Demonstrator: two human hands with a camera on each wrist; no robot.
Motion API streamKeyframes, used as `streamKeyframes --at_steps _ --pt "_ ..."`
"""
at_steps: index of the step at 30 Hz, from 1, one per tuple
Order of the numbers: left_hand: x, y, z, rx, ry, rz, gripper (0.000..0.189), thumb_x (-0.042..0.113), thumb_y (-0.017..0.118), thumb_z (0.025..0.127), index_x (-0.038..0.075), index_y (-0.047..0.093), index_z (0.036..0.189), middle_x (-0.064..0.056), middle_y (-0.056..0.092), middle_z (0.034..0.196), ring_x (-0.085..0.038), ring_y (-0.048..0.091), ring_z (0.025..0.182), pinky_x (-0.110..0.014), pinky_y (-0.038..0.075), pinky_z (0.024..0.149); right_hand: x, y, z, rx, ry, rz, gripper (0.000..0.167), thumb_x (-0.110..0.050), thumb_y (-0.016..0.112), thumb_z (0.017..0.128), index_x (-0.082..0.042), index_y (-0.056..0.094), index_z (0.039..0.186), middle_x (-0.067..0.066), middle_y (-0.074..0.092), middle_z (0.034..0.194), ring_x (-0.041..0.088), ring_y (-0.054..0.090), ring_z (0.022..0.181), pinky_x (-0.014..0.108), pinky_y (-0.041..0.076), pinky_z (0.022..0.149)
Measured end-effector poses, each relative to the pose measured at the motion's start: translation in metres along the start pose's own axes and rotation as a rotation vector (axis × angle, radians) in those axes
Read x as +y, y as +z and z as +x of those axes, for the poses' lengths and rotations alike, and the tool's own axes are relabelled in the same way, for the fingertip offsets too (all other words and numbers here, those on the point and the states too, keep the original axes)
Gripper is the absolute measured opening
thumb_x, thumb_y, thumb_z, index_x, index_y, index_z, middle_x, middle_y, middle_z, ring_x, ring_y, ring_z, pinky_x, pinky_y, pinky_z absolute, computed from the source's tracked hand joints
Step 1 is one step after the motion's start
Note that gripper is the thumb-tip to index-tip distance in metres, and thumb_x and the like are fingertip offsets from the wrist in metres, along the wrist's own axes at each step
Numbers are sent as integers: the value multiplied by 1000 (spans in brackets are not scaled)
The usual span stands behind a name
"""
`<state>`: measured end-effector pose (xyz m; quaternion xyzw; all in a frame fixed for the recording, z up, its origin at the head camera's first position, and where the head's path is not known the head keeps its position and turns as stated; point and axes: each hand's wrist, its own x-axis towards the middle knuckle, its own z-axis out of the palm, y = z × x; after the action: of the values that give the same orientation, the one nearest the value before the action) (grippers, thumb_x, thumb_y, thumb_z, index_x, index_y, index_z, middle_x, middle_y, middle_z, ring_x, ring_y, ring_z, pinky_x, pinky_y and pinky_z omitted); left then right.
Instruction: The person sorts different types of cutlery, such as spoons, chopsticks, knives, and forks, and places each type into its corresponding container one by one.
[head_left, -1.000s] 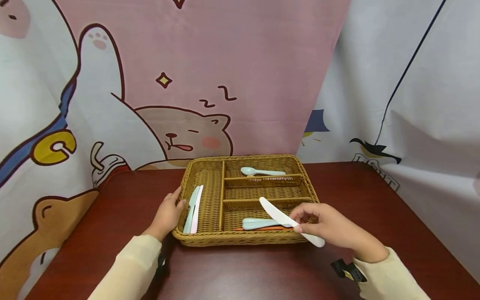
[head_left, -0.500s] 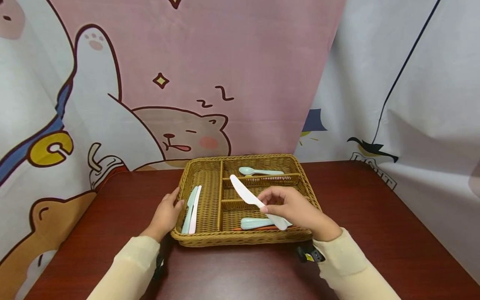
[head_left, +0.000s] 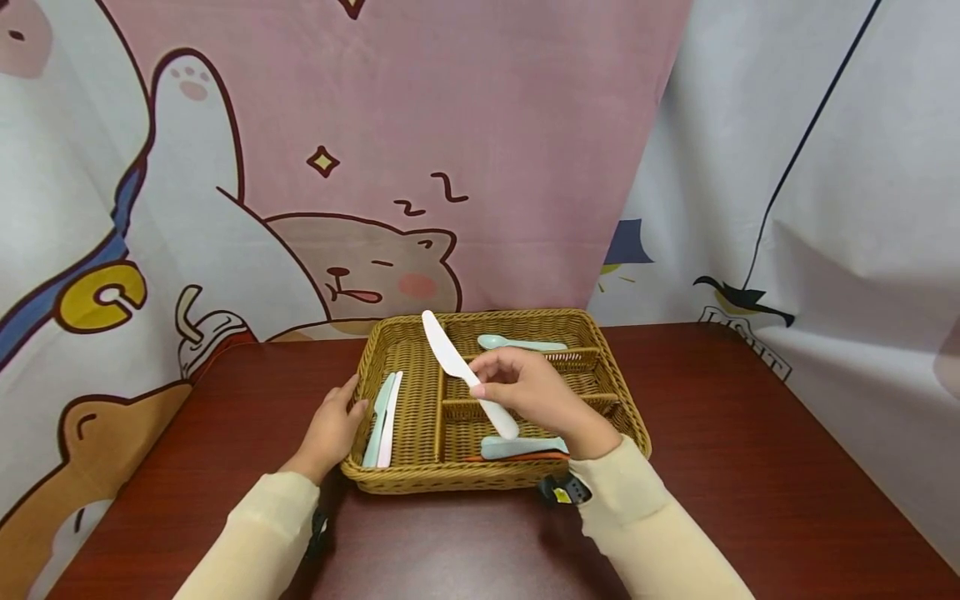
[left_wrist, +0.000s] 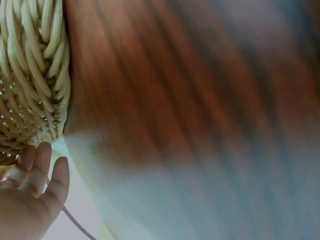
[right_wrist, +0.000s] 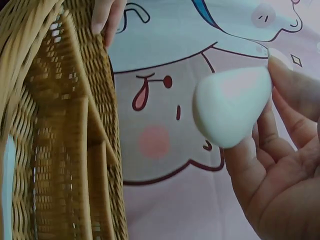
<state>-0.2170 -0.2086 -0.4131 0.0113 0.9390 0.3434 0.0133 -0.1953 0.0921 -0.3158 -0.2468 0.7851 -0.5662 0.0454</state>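
A wicker cutlery basket [head_left: 495, 479] with several compartments sits on the table. My left hand [head_left: 328, 427] holds its left rim, the thumb over the edge; in the left wrist view, the fingers [left_wrist: 37, 167] lie against the outer wall. My right hand [head_left: 528, 393] pinches a white plastic knife [head_left: 447, 354] between thumb and fingers above the basket, blade pointing up and left. Inside the long left compartment lie a pale green knife [head_left: 380, 419] and a pinkish-white knife [head_left: 390, 419]. In the right wrist view the knife's handle end [right_wrist: 232, 105] faces the camera.
A pale green spoon [head_left: 521, 343] lies in the back right compartment. Pale green cutlery [head_left: 517, 447] and orange pieces [head_left: 543, 456] lie in the front right one, partly hidden by my right arm. Beneath is a dark red table [head_left: 720, 417]; a printed curtain [head_left: 525, 167] hangs behind.
My right hand has carried the white knife leftward and farther back, from the basket's front right corner to above its middle divider. The left hand stays on the left rim.
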Motion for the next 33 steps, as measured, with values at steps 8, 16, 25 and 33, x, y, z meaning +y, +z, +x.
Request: streamKeyframes --at_steps 8,16,25,33 --pt "0 -1 -1 1 2 -7 57 21 40 105 0 18 154 -30 31 146 -46 36 132 -59 30 107 -4 25 19 76 86 186 23 -1 69 87 4 66 110 5 63 86 13 59 74 28 52 63" --pt "0 -1 -2 -3 9 -2 57 21 39 105 0 17 154 -32 29 148 -47 35 133 -59 29 108 -1 51 34 152 166 326 27 -1 68 87 4 64 114 0 62 82 11 58 69 29 52 60" --pt "1 0 -2 -5 7 -3 57 20 39 105 0 17 154 -32 26 149 -47 34 133 -60 29 107 0 74 51 222 283 372 29 -5 69 88 -2 65 117 6 62 93 13 59 73 26 51 58" --pt "1 0 -1 8 17 0 57 20 40 105 -1 18 153 -31 33 145 -45 40 129 -58 33 106 7 89 64 269 382 480 24 -7 69 88 -7 66 112 7 67 96 14 64 78 33 56 67"
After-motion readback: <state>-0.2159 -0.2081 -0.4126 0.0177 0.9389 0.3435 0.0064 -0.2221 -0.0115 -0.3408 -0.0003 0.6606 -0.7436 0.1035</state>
